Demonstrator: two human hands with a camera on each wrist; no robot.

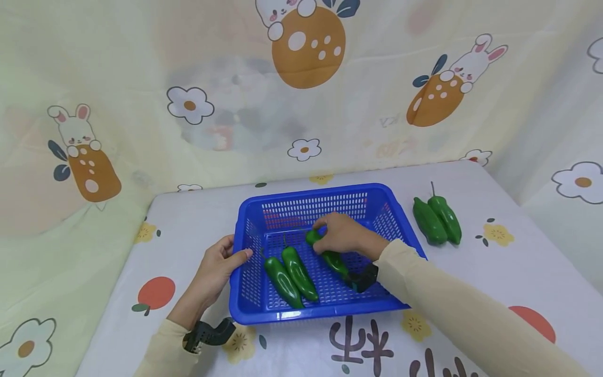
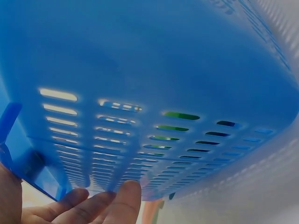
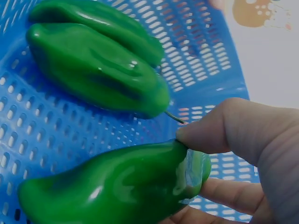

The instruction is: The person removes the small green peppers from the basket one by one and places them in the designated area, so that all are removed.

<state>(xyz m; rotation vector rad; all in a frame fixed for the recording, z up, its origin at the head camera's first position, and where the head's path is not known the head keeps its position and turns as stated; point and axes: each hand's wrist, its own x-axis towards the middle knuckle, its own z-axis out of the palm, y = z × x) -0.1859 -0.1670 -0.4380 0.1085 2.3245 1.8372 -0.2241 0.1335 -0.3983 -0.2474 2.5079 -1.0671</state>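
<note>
A blue plastic basket (image 1: 311,197) with slotted walls is on the table. At its left side my left hand (image 1: 214,269) grips the rim, thumb on top; the left wrist view shows its fingers (image 2: 124,205) against the slotted outside. Inside the basket, my right hand (image 1: 345,233) pinches a green pepper (image 1: 334,262) near its stem end. The right wrist view shows clear film on that pepper (image 3: 112,184), by the fingers. Two more green peppers (image 1: 283,283) lie side by side on the basket floor, left of the held one.
Another two green peppers (image 1: 430,222) lie together on the table, right of the basket. A pale printed cloth (image 1: 188,225) covers the tabletop. Behind it hangs a patterned curtain (image 1: 235,131), with more fabric at both sides.
</note>
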